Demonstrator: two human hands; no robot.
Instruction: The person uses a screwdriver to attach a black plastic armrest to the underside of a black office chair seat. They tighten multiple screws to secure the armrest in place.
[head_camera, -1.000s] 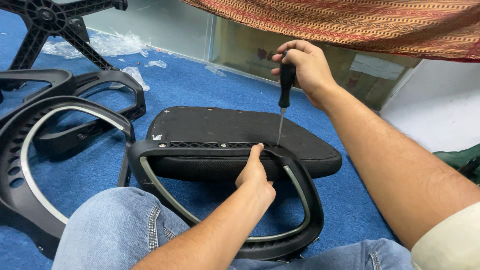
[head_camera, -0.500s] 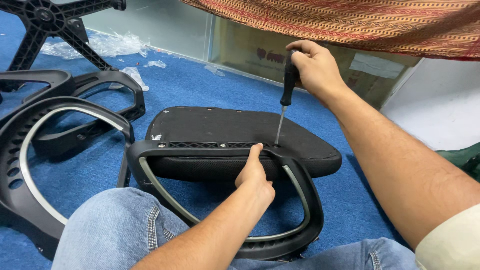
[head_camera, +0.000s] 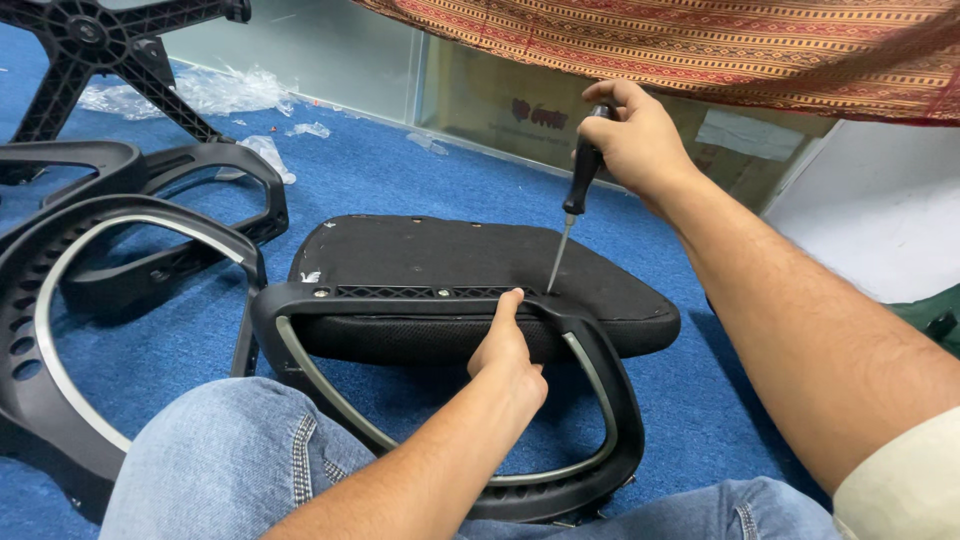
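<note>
Near the middle of the blue carpet (head_camera: 420, 180) lies a black chair seat (head_camera: 450, 255), underside up, with a black armrest loop (head_camera: 610, 420) standing against its near edge. The right hand (head_camera: 640, 140) is wrapped shut around the black handle of a screwdriver (head_camera: 575, 200), whose thin shaft slants down so that its tip meets the loop's ribbed top bar where it sits on the seat. The left hand (head_camera: 508, 350) curls over that bar just left of the tip, thumb up against it, fingers hidden behind the bar, so the hold looks closed on the loop. By its look the loop is stiff moulded plastic, light and smooth, likely to rock unless steadied at the top bar near the fastening point; the seat looks firmer and heavier, padded at its edge, and should stay put on the carpet. Far left, a black star-shaped chair base (head_camera: 90, 50) stands beside crumpled clear plastic wrapping (head_camera: 200, 95); nearer left lie more black frame parts (head_camera: 60, 300). At the far side, a brown cardboard box (head_camera: 500, 110) with a small dark red mark and a pale rectangular label (head_camera: 750, 135) to its right sits under a striped red-and-gold cloth (head_camera: 700, 45).
</note>
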